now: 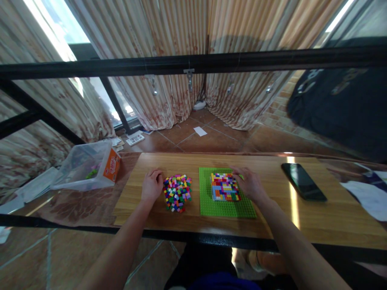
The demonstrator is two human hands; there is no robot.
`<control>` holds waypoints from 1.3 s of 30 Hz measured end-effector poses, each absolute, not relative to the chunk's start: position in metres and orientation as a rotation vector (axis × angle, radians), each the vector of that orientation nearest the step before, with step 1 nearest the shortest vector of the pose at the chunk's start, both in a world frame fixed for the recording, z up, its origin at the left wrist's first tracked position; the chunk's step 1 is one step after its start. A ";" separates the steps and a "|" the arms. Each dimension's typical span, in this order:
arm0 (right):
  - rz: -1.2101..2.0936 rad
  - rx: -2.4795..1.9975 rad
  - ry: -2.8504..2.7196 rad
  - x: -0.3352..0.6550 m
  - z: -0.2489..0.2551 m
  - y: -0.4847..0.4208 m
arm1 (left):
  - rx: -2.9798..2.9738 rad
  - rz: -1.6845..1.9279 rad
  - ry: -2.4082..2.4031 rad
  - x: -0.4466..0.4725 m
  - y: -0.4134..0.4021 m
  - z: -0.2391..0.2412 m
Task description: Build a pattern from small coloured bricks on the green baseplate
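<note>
A green studded baseplate [223, 207] lies on the wooden table, with a flat block of many-coloured small bricks [225, 186] built on its upper middle. Left of the plate sits a loose heap of small coloured bricks [177, 192]. My left hand [152, 186] rests on the table right beside the heap's left edge, fingers curled down; nothing shows in them. On the plate's right side, my right hand [250, 183] touches the built block's right edge and upper corner, fingers bent over it.
A black phone [303, 181] lies on the table to the right, white paper [367, 197] further right. A clear plastic box [86, 165] with an orange label stands off the table's left end. A black bar [193, 62] crosses overhead; curtains hang behind.
</note>
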State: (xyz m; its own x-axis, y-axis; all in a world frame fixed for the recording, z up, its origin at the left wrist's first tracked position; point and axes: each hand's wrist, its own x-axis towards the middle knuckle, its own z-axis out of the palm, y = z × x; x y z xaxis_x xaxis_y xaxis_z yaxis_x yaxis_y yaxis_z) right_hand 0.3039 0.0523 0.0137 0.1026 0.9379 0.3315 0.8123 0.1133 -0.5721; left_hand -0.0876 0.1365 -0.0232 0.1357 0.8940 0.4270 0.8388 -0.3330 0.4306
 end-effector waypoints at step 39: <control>0.282 -1.632 -1.644 0.308 0.007 0.041 | 2.275 0.976 1.784 -0.084 0.135 -0.025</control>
